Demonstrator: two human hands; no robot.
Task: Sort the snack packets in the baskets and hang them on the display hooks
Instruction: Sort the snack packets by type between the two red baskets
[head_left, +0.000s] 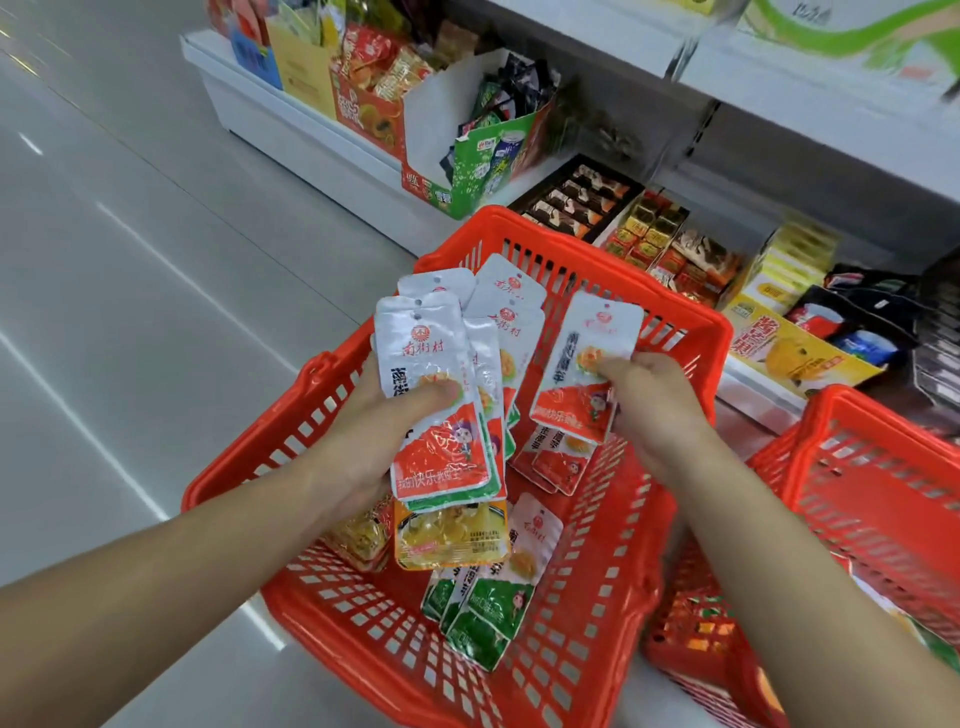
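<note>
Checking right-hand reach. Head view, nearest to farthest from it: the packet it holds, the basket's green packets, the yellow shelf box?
1. Packet, held in the right hand.
2. Green packets, low in the basket.
3. Yellow box, upper left, farthest.

**Head View: Packets Held Over Basket**

The left hand (376, 441) grips a fanned stack (441, 384) of white-and-red packets, thumb across the front one. The right hand (657, 402) pinches a single matching packet (579, 358) just beside the stack. Both are above a red basket (597, 561). Inside it lie a yellow packet (452, 538), green packets (488, 608) and red packets (561, 460). A second basket (878, 488) stands at right. Behind is a shelf (291, 130) of boxed snacks.
</note>
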